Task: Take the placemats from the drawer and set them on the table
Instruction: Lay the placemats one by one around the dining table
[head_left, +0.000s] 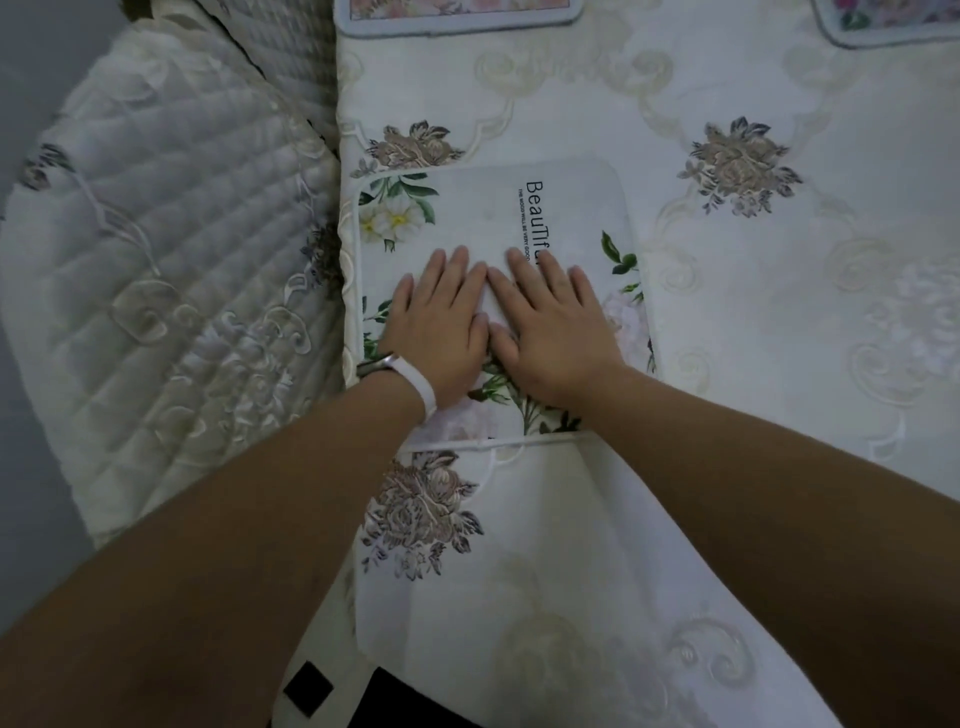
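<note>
A white placemat (467, 218) with green leaves, pale flowers and black lettering lies flat near the left edge of the table (753, 338), which wears an embroidered floral cloth. Both my hands rest on it side by side with straight fingers. My left hand (439, 312), with a white band at the wrist, presses the mat's left half. My right hand (553, 325) presses the middle and hides part of the lettering. Two more floral placemats lie at the far edge, one (457, 21) at top centre and one (883, 28) at top right.
A chair (156, 291) with a quilted cream cover stands against the table's left side. Grey floor (31, 156) shows beyond it. A dark patch (405, 701) is visible below the cloth's near edge.
</note>
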